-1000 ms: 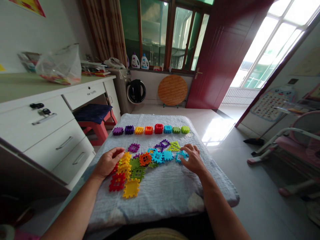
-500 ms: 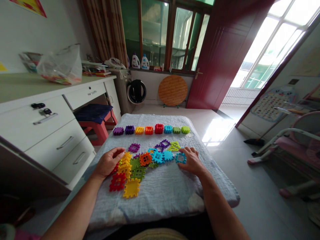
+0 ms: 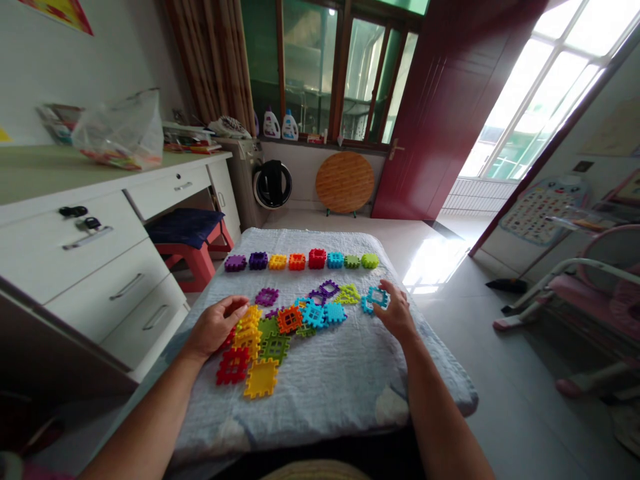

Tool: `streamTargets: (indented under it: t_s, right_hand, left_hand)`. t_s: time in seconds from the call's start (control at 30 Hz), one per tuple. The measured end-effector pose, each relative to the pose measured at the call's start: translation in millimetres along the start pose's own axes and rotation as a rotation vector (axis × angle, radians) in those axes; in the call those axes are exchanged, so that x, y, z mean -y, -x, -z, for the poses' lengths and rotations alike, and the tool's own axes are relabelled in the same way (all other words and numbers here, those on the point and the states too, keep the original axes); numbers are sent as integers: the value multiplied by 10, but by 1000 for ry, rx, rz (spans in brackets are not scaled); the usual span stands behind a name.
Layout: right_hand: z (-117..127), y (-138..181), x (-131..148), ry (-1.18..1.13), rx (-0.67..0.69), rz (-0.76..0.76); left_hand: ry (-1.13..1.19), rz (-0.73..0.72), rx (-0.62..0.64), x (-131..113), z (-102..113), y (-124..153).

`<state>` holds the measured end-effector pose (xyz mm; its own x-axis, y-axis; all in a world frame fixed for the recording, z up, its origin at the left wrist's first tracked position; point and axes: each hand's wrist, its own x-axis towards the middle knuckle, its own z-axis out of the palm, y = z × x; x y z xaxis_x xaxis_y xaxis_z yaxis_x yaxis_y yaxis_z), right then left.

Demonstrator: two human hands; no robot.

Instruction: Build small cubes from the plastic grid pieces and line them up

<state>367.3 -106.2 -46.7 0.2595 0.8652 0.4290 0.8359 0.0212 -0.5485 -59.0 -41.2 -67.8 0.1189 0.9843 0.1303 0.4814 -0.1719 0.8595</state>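
Observation:
My right hand [image 3: 397,310] pinches a light blue square interlocking tile [image 3: 377,297] with an open middle, at the right of the cloth. Another light blue piece [image 3: 367,305] shows just behind and below it, partly covered. My left hand [image 3: 217,325] rests at the left edge of the tile pile, fingers loosely bent and thumb apart. It lies against the yellow tiles [image 3: 249,333] and seems to grip nothing. Around them lie a red tile [image 3: 233,365], a flat yellow tile [image 3: 261,378], green tiles [image 3: 275,347], an orange tile [image 3: 289,320] and blue tiles [image 3: 313,313].
Across the far side of the cloth-covered table [image 3: 340,400] runs a row of small assembled blocks, among them a red block [image 3: 317,259]. Purple tiles [image 3: 267,297] and a lime tile [image 3: 348,294] lie between. A desk [image 3: 100,193] and a stool [image 3: 193,233] stand left.
My right hand has shifted slightly right and away from me, and the blue tile in it is now tilted up. My left hand stays in nearly the same place.

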Motion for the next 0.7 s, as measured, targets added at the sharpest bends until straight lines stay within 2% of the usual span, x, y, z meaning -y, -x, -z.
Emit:
streamTargets:
  t_s: [0.17,0.53,0.7]
  right_hand:
    - [-106,49,-35,112,149,27]
    - [-165,42,-69,132,186,34]
    - [-166,47,-68,134,188,44]
  left_hand:
    - [-1,-4,2,7,7,-7]
    - [53,11,17,-47,-2,9]
    - [4,2,0,-89,5,17]
